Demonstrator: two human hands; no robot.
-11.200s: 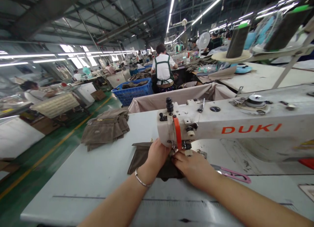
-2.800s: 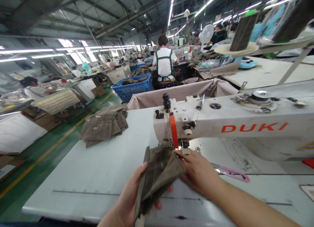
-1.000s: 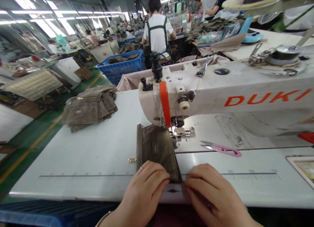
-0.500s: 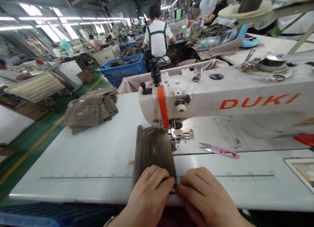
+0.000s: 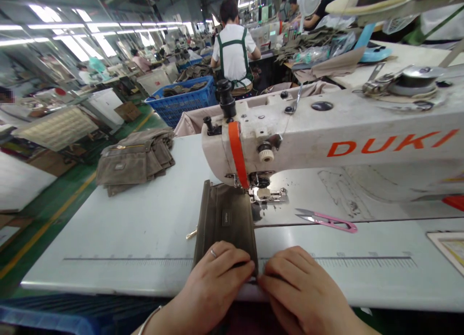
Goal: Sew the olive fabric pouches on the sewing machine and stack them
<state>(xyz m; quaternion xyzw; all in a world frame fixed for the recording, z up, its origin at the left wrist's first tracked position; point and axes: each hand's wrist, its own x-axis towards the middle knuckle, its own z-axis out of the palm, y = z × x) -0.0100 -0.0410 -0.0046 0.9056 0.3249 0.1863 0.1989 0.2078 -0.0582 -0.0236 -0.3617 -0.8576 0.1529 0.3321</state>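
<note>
A dark olive fabric pouch (image 5: 228, 228) lies on the white table, its far right edge at the presser foot (image 5: 266, 195) of a sewing machine (image 5: 326, 127). A small label is on its face and a gold zipper pull sticks out at its left. My left hand (image 5: 221, 282) rests over the pouch's near end, thumb and fingers pinching its near right corner. Close beside that corner is my right hand (image 5: 300, 282), its fingers curled together at the pouch's edge; what they pinch is partly hidden.
Pink-handled thread snips (image 5: 335, 222) lie right of the pouch. A stack of similar olive pieces (image 5: 136, 161) sits at the table's left. Beyond are a blue crate (image 5: 184, 100) and a seated person (image 5: 234, 52) facing away. A framed sheet (image 5: 449, 248) lies far right.
The pouch's near end has swung slightly left, and my left hand has shifted left with it. The view has moved slightly. My right hand stays close to the pouch's corner.
</note>
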